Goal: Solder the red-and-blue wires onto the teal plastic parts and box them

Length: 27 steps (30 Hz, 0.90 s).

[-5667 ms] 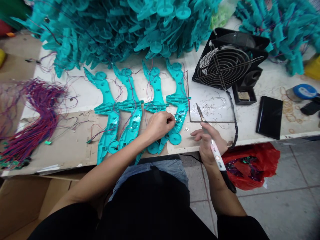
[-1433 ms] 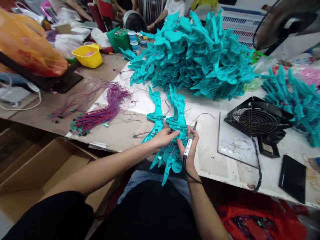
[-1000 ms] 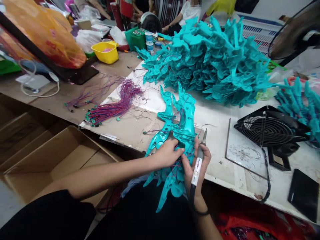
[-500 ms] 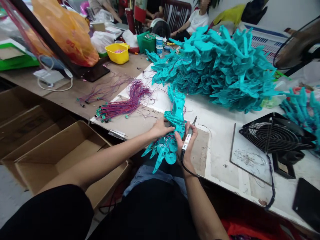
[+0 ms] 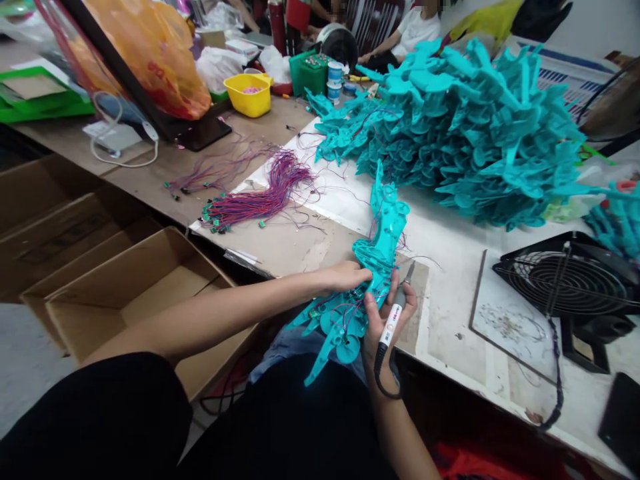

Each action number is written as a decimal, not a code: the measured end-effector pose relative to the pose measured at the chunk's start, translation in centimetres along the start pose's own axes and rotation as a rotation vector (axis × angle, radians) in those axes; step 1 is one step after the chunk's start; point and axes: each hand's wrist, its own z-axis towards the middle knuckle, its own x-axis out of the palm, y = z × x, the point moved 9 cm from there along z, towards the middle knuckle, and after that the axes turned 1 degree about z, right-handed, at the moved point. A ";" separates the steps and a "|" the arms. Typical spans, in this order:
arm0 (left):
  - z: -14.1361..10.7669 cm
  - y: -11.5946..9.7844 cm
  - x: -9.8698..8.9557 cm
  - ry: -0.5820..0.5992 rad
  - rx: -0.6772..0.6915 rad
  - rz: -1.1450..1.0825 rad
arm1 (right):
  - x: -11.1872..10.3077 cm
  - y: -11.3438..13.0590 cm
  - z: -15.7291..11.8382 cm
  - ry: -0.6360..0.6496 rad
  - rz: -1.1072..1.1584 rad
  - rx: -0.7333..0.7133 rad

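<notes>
Over the table's front edge, my left hand (image 5: 347,277) grips a bunch of turquoise plastic parts (image 5: 383,230) at their middle. Thin red and blue wires run across these parts, and the lower pieces hang past the edge above my lap. My right hand (image 5: 383,327) is closed around a soldering iron (image 5: 394,317) with a white label, its tip pointing up and away from me. The thumb and fingers of that hand also rest against the right side of the parts. My left fingertips are partly hidden behind the plastic.
A bundle of red and blue wires (image 5: 265,197) lies to the left. Behind stands a large heap of turquoise parts (image 5: 465,133). A black fan (image 5: 565,280) is at the right, beside a plate with scraps (image 5: 515,327). Open cardboard boxes (image 5: 140,287) stand below left. People sit across the table.
The view has shifted a little. Both hands, with the turquoise parts and the soldering iron, have moved slightly right and closer to me, and the parts lean more to the right.
</notes>
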 end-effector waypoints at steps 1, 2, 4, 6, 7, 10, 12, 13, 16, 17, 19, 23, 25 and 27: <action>-0.1 -0.2 0.2 0.011 0.013 0.056 | -0.3 -0.1 -0.1 -0.014 -0.006 0.001; -0.1 -0.3 0.2 0.028 0.025 0.098 | -0.5 -0.2 -0.1 -0.028 -0.015 0.005; 0.2 -0.7 0.0 0.106 0.071 0.122 | -1.0 -0.5 -0.1 -0.058 -0.035 0.013; 0.9 -1.0 -1.2 0.206 0.105 0.101 | -1.3 -0.6 -0.1 -0.079 -0.050 0.015; 1.7 -1.0 -2.2 0.235 0.103 0.090 | -1.5 -0.6 0.0 -0.086 -0.052 0.014; 5.9 -1.3 -7.9 0.029 0.113 0.174 | -1.7 -0.7 0.0 -0.091 -0.056 0.005; 9.2 -2.1 -11.1 -0.207 0.170 0.365 | -1.9 -0.7 0.0 -0.090 -0.062 0.006; 10.8 -2.4 -11.8 -0.284 0.179 0.452 | -2.0 -0.8 0.0 -0.092 -0.065 0.008; 15.0 -2.4 -11.5 -0.350 0.143 0.549 | -2.3 -0.8 -0.1 -0.102 -0.072 0.006; 15.9 -2.3 -11.3 -0.356 0.127 0.548 | -2.3 -0.8 -0.1 -0.104 -0.077 0.008; 16.9 -2.2 -11.5 -0.386 0.092 0.552 | -2.4 -0.9 -0.2 -0.108 -0.084 0.023; 16.8 -1.7 -15.0 -0.518 -0.011 0.538 | -2.2 -1.1 -0.4 -0.092 -0.049 0.085; 16.0 -1.4 -17.2 -0.599 -0.079 0.522 | -2.0 -1.0 -0.4 -0.087 -0.047 0.090; 14.4 -1.0 -18.6 -0.698 -0.148 0.509 | -1.9 -0.7 -0.4 -0.085 -0.068 0.087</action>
